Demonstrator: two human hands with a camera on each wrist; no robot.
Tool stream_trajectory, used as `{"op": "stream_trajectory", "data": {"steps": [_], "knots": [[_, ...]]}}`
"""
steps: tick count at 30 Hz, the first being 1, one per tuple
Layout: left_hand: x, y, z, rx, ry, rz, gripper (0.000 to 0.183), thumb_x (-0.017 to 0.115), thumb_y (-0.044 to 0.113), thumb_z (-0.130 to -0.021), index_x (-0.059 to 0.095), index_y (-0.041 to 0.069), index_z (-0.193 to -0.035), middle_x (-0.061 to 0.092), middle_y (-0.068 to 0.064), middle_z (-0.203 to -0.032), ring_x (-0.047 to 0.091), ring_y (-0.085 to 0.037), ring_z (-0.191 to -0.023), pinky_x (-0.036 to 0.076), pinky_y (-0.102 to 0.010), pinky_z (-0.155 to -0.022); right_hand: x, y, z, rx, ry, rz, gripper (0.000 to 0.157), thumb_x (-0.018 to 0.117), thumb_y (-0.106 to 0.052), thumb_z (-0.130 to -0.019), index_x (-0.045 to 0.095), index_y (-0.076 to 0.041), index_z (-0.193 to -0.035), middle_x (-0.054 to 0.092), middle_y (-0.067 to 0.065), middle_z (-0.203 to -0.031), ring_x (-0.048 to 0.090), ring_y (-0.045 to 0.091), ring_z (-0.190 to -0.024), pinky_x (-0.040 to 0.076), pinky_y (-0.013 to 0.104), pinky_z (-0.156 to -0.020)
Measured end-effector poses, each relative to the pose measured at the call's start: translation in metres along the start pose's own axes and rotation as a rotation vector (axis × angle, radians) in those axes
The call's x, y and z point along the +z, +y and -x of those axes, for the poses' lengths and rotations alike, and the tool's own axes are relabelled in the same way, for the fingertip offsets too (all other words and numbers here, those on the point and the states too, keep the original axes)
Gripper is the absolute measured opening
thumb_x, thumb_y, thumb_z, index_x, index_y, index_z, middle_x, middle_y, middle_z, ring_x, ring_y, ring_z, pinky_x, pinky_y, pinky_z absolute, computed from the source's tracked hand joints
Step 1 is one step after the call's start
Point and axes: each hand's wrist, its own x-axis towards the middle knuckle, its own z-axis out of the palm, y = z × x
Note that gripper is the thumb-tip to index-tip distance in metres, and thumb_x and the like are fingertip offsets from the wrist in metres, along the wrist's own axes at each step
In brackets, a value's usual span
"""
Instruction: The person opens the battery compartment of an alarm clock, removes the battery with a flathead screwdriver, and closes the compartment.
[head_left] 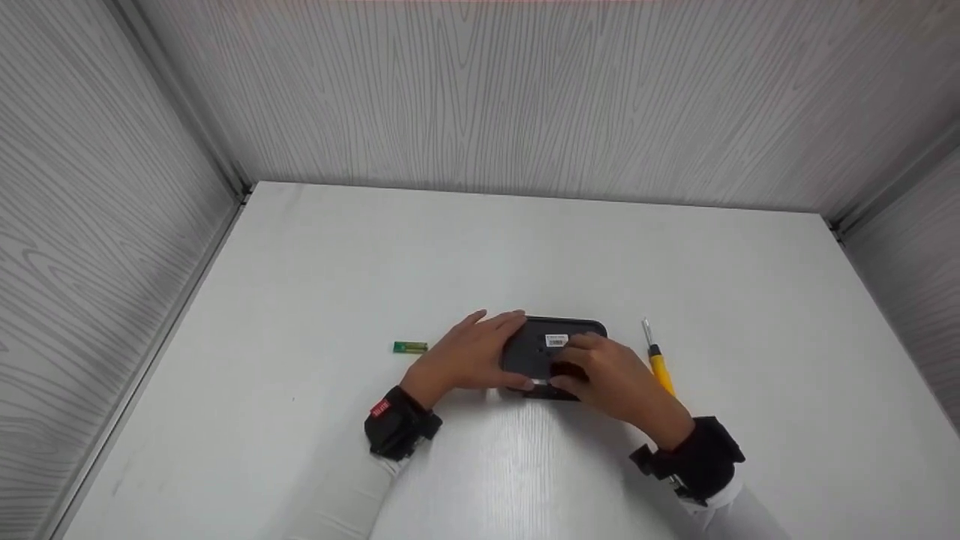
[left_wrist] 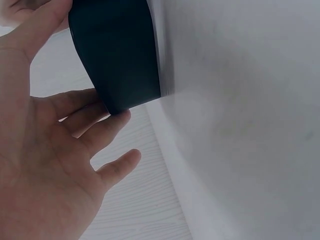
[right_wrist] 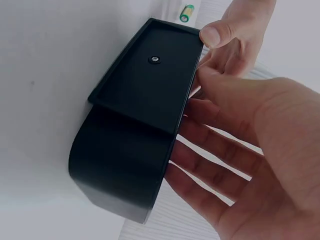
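A dark, rounded box-like device rests on the white table with a white barcode label on its upward side. My left hand grips its left end, with the thumb at the near edge and fingers at the far edge. In the left wrist view, a smooth dark wall of the device shows between thumb and fingers. My right hand bends over the upward side beside the label, fingertips on it; I cannot tell whether they pinch a part there. A screw sits in a recessed side panel in the right wrist view.
Small green batteries lie left of the device, close to my left hand. A screwdriver with a yellow and black handle lies to the right, partly behind my right hand. Grey wood-grain panels border the table at the back and sides.
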Motion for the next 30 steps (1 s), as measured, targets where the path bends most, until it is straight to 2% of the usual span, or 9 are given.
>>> {"op": "stream_trajectory", "data": {"steps": [8,14,20,26,30], "knots": [[0.0,-0.001,0.001,0.01,0.02,-0.018,0.098,0.06,0.071,-0.079,0.029,0.015,-0.154,0.034,0.001,-0.158,0.031,-0.014,-0.146,0.019,-0.044,-0.122,-0.005,0.011,0.004,0.053,0.021,-0.003,0.055,0.078,-0.046,-0.078,0.066,-0.014,-0.122,0.065,0.003,-0.119,0.062,0.021,-0.111,0.054,0.04,-0.091],[0.001,-0.002,0.0,0.001,0.016,-0.015,0.098,0.062,0.07,-0.079,0.029,0.015,-0.154,0.033,0.001,-0.158,0.03,-0.013,-0.147,0.018,-0.044,-0.122,-0.009,0.021,0.01,0.115,-0.024,-0.045,0.086,0.078,-0.056,-0.073,0.047,-0.017,-0.143,0.052,0.005,-0.141,0.054,0.027,-0.126,0.047,0.049,-0.101],[0.001,-0.001,0.0,-0.002,0.011,0.0,0.098,0.062,0.07,-0.078,0.03,0.017,-0.154,0.033,0.002,-0.159,0.029,-0.013,-0.147,0.016,-0.044,-0.123,-0.009,0.035,0.014,0.149,-0.069,-0.127,0.116,0.084,-0.061,-0.06,0.028,-0.02,-0.154,0.04,0.006,-0.152,0.047,0.03,-0.134,0.043,0.053,-0.105],[-0.001,0.001,0.001,-0.002,0.016,0.008,0.097,0.063,0.069,-0.078,0.03,0.019,-0.154,0.033,0.002,-0.158,0.029,-0.013,-0.147,0.016,-0.044,-0.123,-0.006,0.049,0.018,0.234,-0.148,-0.327,0.129,0.091,-0.052,-0.054,0.016,-0.029,-0.156,0.029,0.002,-0.157,0.031,0.025,-0.144,0.034,0.054,-0.113],[-0.001,0.001,0.0,-0.004,0.015,0.005,0.097,0.064,0.069,-0.078,0.029,0.019,-0.154,0.034,0.002,-0.158,0.03,-0.014,-0.147,0.017,-0.044,-0.123,-0.003,0.054,0.019,0.26,-0.18,-0.357,0.135,0.092,-0.054,-0.051,0.011,-0.03,-0.157,0.025,0.006,-0.158,0.027,0.027,-0.146,0.031,0.053,-0.115]]}}
